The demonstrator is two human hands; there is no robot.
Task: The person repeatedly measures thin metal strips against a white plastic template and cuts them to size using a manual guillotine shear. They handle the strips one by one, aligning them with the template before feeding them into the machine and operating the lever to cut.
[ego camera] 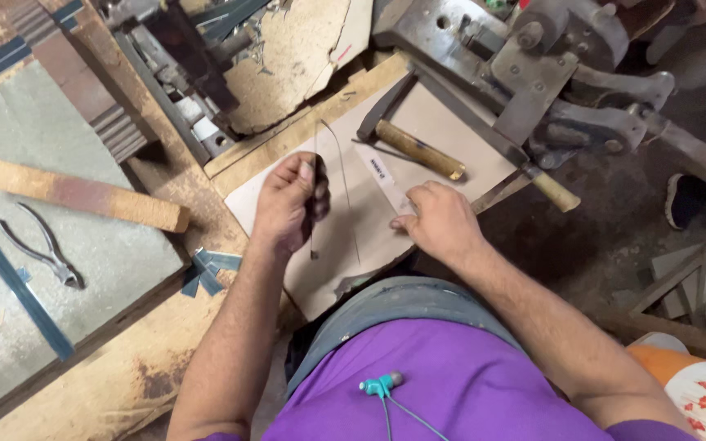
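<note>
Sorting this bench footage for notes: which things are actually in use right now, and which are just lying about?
In use:
left hand pinching a thin bent metal strip
right hand on a pale flat ruler
beige cardboard sheet underneath

Lying about:
wooden-handled hammer
grey metal pliers
long cork-faced block
blue-grey offcuts

There is one view only, from a camera worn on the person's head. It looks steeply down over the purple shirt (451, 392) and along both forearms to the hands, close enough that the arms fill the lower middle of the frame. The counter (83, 245) spreads across the left and centre, tilted in the frame so its edges run diagonally. At the upper right a grey metal machine (549, 73) enters, and the floor (614, 237) shows down the right side.
</note>
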